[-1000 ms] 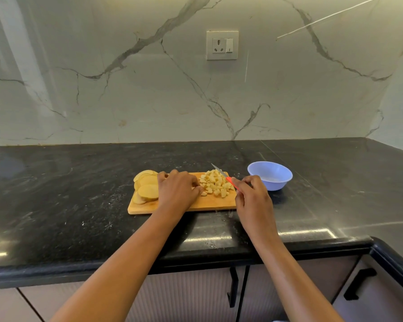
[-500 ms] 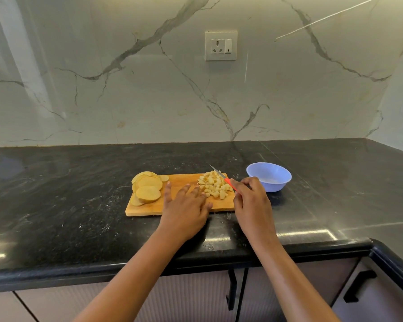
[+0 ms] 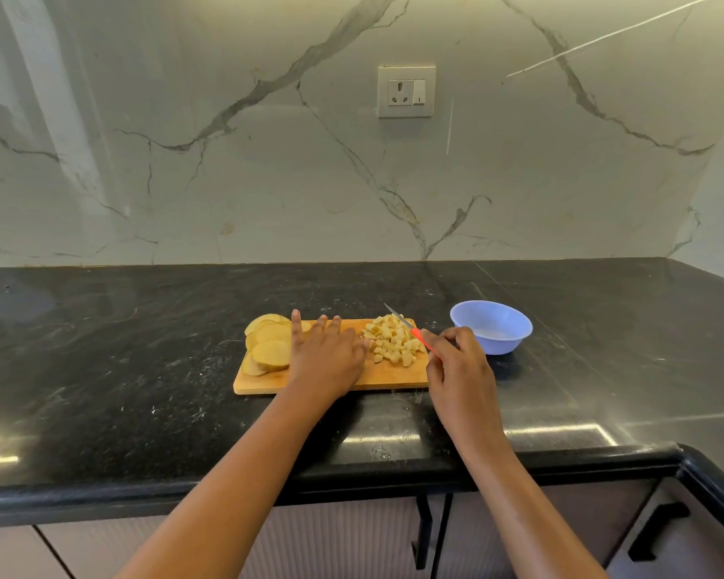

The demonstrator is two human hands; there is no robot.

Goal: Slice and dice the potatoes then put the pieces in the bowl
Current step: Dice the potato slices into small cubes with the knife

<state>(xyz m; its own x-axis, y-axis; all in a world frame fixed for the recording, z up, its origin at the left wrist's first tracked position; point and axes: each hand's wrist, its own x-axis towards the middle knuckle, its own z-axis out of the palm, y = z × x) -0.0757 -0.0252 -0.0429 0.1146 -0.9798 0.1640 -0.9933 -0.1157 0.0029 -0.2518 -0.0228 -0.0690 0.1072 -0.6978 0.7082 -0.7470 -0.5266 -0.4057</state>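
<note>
Now left hand [image 3: 326, 361] flat, nearer potato slices [image 3: 271, 349].

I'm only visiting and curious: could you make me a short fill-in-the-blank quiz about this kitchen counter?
The right hand holds a ____.
The blue bowl stands to the ____ of the cutting board.
The potato slices lie at the board's ____ end.
The diced potato is piled on the board, not yet in the ____.
Missing words: knife; right; left; bowl.

A veined marble wall [image 3: 268, 169] — socket plate [image 3: 406, 91] at twelve o'clock — stood behind a glossy black counter [image 3: 101, 353]; pale cabinets [image 3: 352, 541] ran at six.
</note>
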